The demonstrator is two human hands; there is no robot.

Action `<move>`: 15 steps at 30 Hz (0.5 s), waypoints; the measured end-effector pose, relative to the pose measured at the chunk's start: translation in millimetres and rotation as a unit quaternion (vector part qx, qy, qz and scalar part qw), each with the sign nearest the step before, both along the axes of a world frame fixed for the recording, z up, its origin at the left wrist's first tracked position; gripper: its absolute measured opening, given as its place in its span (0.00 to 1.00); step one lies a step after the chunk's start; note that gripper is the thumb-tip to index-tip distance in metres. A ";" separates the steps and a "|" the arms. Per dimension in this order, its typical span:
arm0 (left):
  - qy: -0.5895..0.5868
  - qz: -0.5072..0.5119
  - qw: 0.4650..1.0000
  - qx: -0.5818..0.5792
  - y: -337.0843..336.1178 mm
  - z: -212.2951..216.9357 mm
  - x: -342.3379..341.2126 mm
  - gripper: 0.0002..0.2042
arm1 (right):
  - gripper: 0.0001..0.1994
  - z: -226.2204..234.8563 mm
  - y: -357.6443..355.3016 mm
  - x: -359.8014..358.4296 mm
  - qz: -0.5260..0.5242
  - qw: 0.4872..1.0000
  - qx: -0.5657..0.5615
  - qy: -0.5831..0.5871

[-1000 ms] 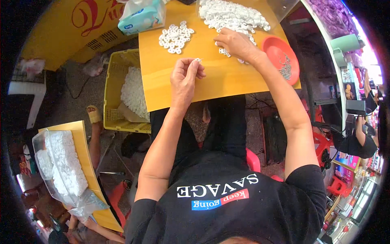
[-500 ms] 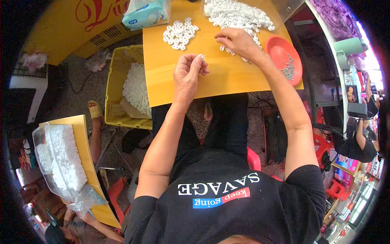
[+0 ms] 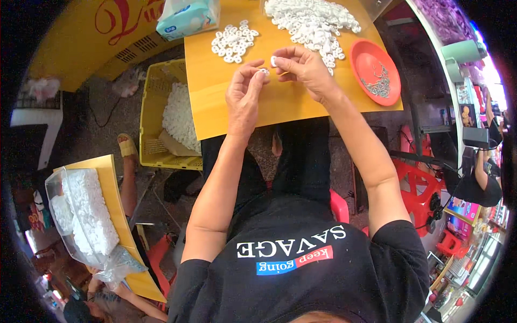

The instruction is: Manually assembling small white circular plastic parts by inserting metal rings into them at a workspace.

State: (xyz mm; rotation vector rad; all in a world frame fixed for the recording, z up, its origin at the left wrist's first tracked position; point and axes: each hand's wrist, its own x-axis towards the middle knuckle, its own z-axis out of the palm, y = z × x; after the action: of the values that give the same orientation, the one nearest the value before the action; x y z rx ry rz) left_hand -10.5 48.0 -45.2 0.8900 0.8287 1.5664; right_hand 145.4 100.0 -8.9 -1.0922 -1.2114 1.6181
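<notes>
Over the near part of the yellow table (image 3: 215,113), my left hand (image 3: 243,97) is closed in a pinch on a small white plastic piece (image 3: 264,70). Just to its right, my right hand (image 3: 308,72) holds another small white piece (image 3: 273,61) between thumb and fingertips. The two pieces are close together but seem apart. Beyond my left hand lies a small pile of white oval pieces with holes (image 3: 235,42). A larger heap of white pieces (image 3: 312,24) spreads behind my right hand. Small thin metal parts (image 3: 380,82) lie in a red plate (image 3: 365,56) at the right.
A tissue pack (image 3: 188,21) sits at the table's far left. Below the left edge stands a yellow crate (image 3: 153,107) filled with white pieces. A second table (image 3: 121,199) at the left bears a clear bin (image 3: 54,185); a person's arms (image 3: 137,301) reach toward it.
My right hand has come left and nearer from the heap, now with a white piece in its fingertips beside my left hand. My left hand has hardly moved. The view has shifted slightly.
</notes>
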 end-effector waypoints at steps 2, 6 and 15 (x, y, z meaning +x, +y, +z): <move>-0.019 -0.015 1.000 0.002 -0.1 -0.1 0.7 0.05 | 0.11 -3.0 -4.0 -3.9 -0.013 1.000 0.021 -0.020; -0.018 -0.032 0.999 0.000 1.1 -2.9 -2.2 0.05 | 0.11 -7.0 -9.9 -12.4 -0.036 0.995 0.093 -0.024; -0.024 -0.026 0.999 -0.007 0.7 -3.2 -1.4 0.06 | 0.11 -9.4 -17.2 -21.7 -0.090 0.983 0.143 -0.071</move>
State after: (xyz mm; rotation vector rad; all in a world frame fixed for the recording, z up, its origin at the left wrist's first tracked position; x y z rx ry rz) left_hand -11.9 48.7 -48.5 0.8528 0.7763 1.5296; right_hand 123.7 82.7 -18.3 -1.1101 -1.3489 1.2029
